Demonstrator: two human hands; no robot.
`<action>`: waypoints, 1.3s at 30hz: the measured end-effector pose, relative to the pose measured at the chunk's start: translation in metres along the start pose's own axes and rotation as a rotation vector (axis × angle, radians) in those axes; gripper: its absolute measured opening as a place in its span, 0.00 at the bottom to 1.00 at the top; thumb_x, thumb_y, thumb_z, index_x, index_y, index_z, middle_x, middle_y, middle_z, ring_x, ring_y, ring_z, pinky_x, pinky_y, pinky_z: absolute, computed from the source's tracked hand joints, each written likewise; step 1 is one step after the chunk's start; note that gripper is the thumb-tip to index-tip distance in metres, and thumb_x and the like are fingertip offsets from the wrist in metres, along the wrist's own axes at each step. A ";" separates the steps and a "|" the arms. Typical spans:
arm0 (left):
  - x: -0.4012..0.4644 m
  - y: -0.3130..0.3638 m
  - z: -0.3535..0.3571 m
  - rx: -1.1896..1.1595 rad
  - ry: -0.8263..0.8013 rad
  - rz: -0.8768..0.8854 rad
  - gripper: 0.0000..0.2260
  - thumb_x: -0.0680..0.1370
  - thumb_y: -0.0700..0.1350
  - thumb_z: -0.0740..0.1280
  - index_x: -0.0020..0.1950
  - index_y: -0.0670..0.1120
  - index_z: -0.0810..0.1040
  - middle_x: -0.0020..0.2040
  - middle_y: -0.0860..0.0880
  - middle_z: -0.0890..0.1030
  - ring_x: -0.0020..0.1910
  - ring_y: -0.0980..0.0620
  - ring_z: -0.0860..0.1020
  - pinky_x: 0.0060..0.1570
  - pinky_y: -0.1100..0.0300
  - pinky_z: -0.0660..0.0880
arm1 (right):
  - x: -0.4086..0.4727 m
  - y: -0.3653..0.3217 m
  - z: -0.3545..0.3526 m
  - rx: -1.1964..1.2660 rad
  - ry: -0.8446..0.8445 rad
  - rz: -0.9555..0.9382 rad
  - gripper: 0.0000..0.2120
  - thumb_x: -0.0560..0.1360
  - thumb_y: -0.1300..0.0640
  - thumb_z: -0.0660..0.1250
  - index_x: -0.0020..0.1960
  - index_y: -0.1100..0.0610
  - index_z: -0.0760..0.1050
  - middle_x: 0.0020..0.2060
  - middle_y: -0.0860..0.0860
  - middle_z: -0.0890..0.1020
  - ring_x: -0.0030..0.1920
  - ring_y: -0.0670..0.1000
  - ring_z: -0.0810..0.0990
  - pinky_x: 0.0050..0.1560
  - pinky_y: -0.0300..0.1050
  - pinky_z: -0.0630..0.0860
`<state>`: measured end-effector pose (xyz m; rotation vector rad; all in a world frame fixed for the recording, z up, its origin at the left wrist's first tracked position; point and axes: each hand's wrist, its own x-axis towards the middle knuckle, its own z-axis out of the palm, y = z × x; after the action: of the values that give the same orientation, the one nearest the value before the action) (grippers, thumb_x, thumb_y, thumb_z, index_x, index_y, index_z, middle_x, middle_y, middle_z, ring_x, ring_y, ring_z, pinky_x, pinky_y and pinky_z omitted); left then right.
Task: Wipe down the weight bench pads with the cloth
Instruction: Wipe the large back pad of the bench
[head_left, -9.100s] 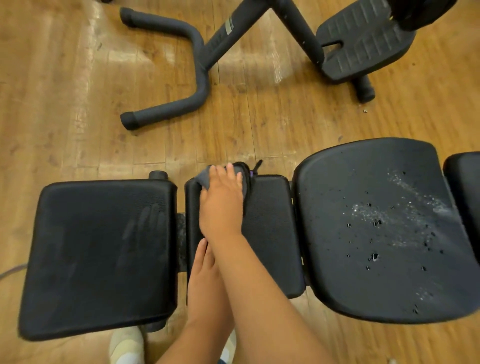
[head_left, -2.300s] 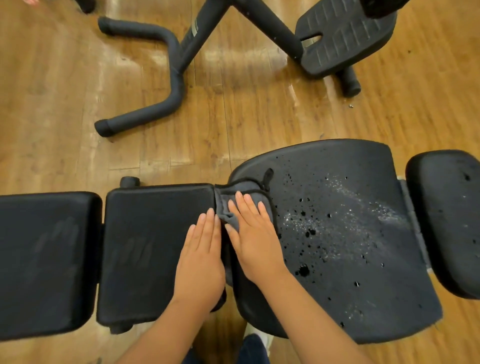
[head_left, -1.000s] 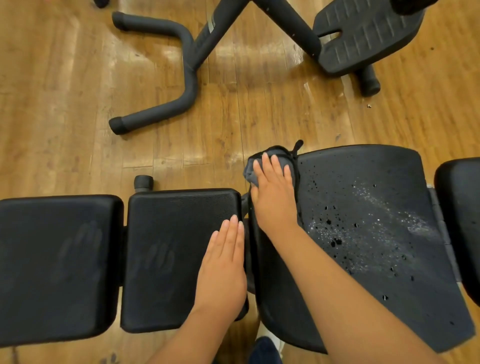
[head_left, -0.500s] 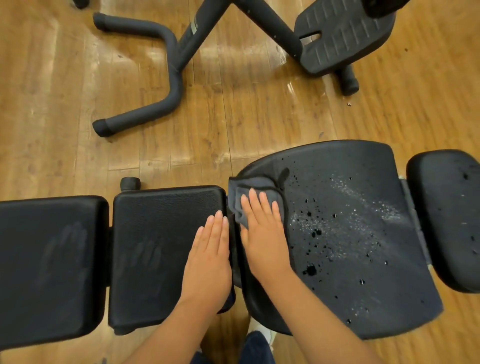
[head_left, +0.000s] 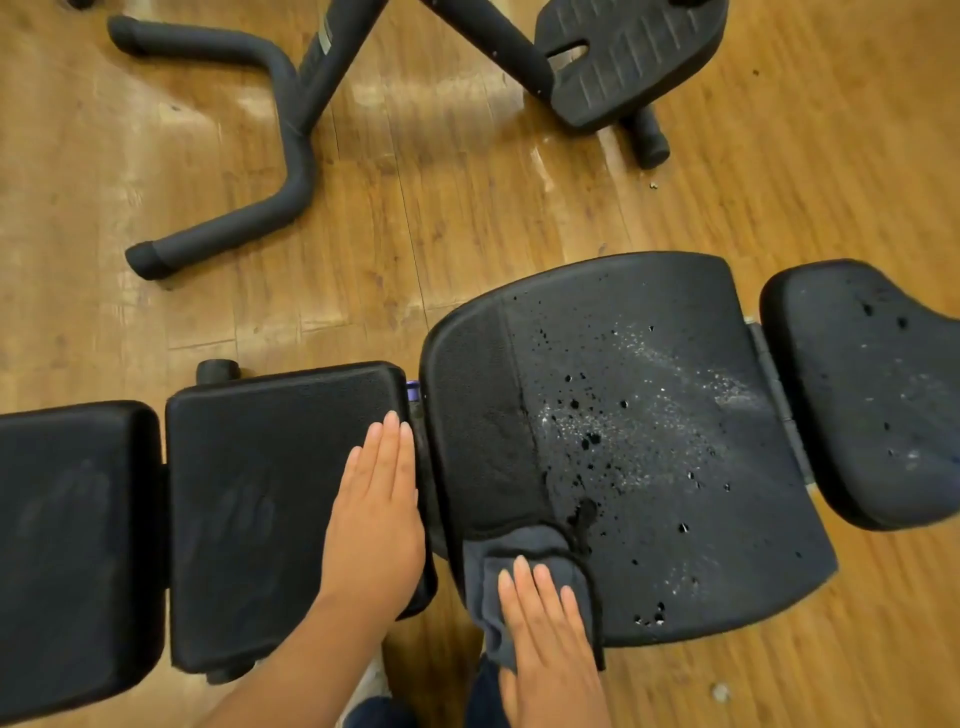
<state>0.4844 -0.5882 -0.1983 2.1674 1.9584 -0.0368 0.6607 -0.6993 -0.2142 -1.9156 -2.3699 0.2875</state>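
Observation:
A black weight bench runs across the view in several pads. My right hand (head_left: 550, 634) presses a dark grey cloth (head_left: 511, 556) flat onto the near left edge of the large curved pad (head_left: 675, 441). That pad carries water drops and white spray in its middle, and a dry wiped strip runs down its left side. My left hand (head_left: 376, 514) lies flat, fingers together, on the right end of the small middle pad (head_left: 270, 483). Another pad (head_left: 67, 545) sits at the far left and a spotted one (head_left: 872, 395) at the far right.
The bench stands on a wooden floor (head_left: 467, 223). Behind it lies the black frame of another machine, with a curved foot bar (head_left: 244, 208) at the back left and a ribbed footplate (head_left: 628, 57) at the back right. My dark trouser leg shows under the cloth.
My right hand has dragged the cloth from the far left corner of the large pad down to its near edge, leaving a wiped strip. My left hand stays on the middle pad.

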 end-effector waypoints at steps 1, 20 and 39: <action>0.000 0.000 0.001 -0.002 -0.002 -0.003 0.24 0.77 0.44 0.49 0.73 0.37 0.59 0.74 0.39 0.60 0.73 0.43 0.59 0.69 0.50 0.51 | 0.003 -0.001 0.001 0.005 0.017 0.008 0.24 0.81 0.56 0.39 0.76 0.58 0.45 0.76 0.52 0.45 0.75 0.51 0.46 0.71 0.48 0.49; 0.000 -0.003 0.003 -0.039 0.015 0.008 0.25 0.77 0.45 0.49 0.74 0.38 0.55 0.75 0.39 0.60 0.74 0.43 0.58 0.68 0.48 0.56 | 0.201 -0.004 -0.018 0.102 -0.064 0.051 0.28 0.75 0.55 0.47 0.73 0.63 0.60 0.72 0.58 0.62 0.73 0.57 0.57 0.73 0.54 0.50; -0.001 -0.001 -0.006 -0.041 -0.025 -0.005 0.25 0.77 0.44 0.49 0.73 0.37 0.58 0.74 0.39 0.62 0.73 0.43 0.60 0.70 0.46 0.60 | 0.183 -0.003 -0.024 0.029 -0.080 0.039 0.28 0.75 0.56 0.45 0.75 0.61 0.55 0.75 0.56 0.57 0.75 0.56 0.53 0.74 0.55 0.49</action>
<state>0.4828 -0.5877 -0.1923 2.1266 1.9336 -0.0242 0.6226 -0.5196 -0.2002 -1.9749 -2.3660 0.4059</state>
